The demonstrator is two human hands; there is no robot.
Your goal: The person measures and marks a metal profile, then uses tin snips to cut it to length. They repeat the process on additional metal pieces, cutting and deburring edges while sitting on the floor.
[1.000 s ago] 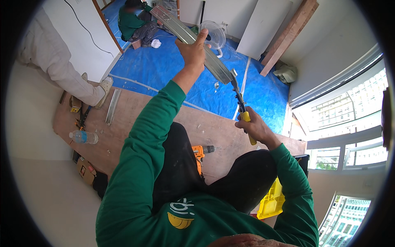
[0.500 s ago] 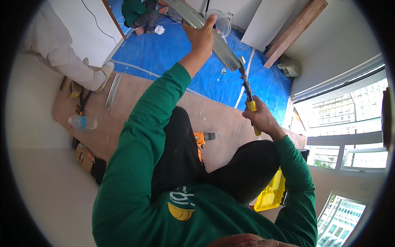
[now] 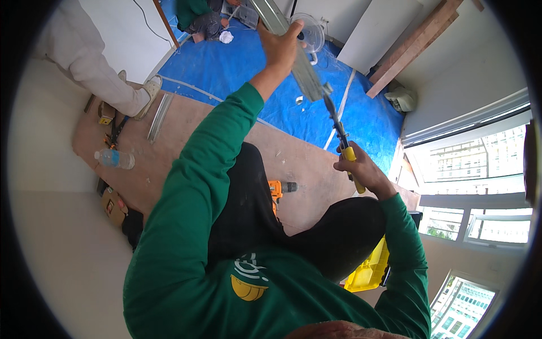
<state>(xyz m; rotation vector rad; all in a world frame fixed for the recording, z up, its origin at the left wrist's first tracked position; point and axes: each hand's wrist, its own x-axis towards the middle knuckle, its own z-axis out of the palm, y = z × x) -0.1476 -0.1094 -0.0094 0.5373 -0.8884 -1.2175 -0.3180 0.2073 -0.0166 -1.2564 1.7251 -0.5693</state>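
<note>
My left hand (image 3: 279,52) is wrapped round a long galvanized metal channel (image 3: 306,79), held up at a slant in front of me. Its far end runs out of view at the top. Yellow-handled tin snips (image 3: 339,125) are gripped in my right hand (image 3: 368,171). Their jaws are at the channel's near end, by a small bent flap of metal; whether the blades touch it I cannot tell. Below, between my legs, an orange cordless drill (image 3: 275,189) lies on the brown floor board.
Another person's leg and shoe (image 3: 149,93) stand at the left, near a loose metal channel (image 3: 160,117) and a plastic bottle (image 3: 116,159). A second person (image 3: 197,20) crouches on the blue sheet (image 3: 237,70). A yellow case (image 3: 367,268) lies by my right leg.
The jaws of the snips and the channel's near end have shifted slightly left. My right hand has moved a little lower, and the view has tilted slightly.
</note>
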